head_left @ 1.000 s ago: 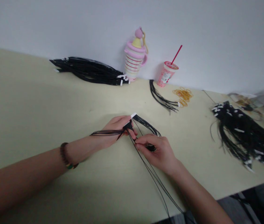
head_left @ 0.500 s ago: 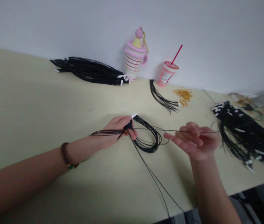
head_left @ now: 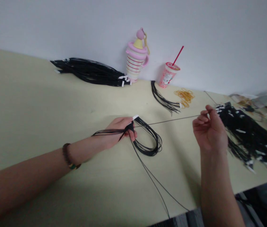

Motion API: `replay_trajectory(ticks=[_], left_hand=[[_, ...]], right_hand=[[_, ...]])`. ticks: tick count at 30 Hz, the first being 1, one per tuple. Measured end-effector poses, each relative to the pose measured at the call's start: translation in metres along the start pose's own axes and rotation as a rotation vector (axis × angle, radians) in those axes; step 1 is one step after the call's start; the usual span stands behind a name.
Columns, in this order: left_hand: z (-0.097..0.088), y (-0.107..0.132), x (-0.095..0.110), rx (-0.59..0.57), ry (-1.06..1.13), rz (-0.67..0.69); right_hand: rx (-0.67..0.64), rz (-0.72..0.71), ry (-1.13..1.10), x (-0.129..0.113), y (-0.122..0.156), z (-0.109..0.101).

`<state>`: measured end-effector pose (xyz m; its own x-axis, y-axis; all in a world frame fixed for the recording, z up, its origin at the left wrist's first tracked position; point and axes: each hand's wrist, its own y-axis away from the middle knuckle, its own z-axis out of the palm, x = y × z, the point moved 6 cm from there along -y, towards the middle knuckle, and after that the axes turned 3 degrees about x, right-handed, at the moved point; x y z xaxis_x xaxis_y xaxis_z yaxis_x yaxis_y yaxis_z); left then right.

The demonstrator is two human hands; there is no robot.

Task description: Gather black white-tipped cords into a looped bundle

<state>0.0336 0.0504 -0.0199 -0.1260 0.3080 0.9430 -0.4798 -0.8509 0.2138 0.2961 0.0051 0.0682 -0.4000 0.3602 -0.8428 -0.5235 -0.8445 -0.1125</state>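
between left hand (head_left: pixel 118 130) and right hand (head_left: pixel 208 132): straight black wire (head_left: pixel 174 120) | left grasping looped bundle (head_left: pixel 158 146) | right pinching wire

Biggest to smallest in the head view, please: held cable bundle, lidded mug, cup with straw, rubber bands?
Held cable bundle, counting trailing wires; probably nearer the camera
Lidded mug
Cup with straw
Rubber bands

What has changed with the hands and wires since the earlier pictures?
The right hand has moved away from the left hand, rightward and up the picture; one black wire now runs straight between them. The left hand still grips the looped bundle; the striped mug and pink cup stayed put.
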Motion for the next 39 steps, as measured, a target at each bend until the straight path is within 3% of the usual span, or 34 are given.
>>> replay_trajectory(ticks=[4,6,9,11,14,22,39], left_hand=[[0.001,0.001,0.001,-0.004,-0.048,-0.005],[0.003,0.002,0.002,-0.016,-0.056,-0.029],[0.008,0.005,0.005,-0.056,-0.093,-0.061],[0.012,0.008,0.007,-0.088,-0.132,-0.083],[0.016,0.011,0.01,-0.129,-0.144,-0.099],[0.017,0.012,0.011,-0.136,-0.169,-0.097],[0.017,0.013,0.011,-0.144,-0.177,-0.081]], right_hand=[[-0.002,-0.037,0.062,0.006,0.011,0.009],[-0.116,0.0,0.247,0.021,0.03,0.026],[-0.394,0.044,0.656,0.053,0.069,0.058],[-0.521,-0.027,0.86,0.067,0.09,0.074],[-0.612,-0.13,1.039,0.082,0.102,0.084],[-0.569,-0.123,1.136,0.091,0.093,0.075],[-0.586,-0.081,1.126,0.093,0.095,0.074]])
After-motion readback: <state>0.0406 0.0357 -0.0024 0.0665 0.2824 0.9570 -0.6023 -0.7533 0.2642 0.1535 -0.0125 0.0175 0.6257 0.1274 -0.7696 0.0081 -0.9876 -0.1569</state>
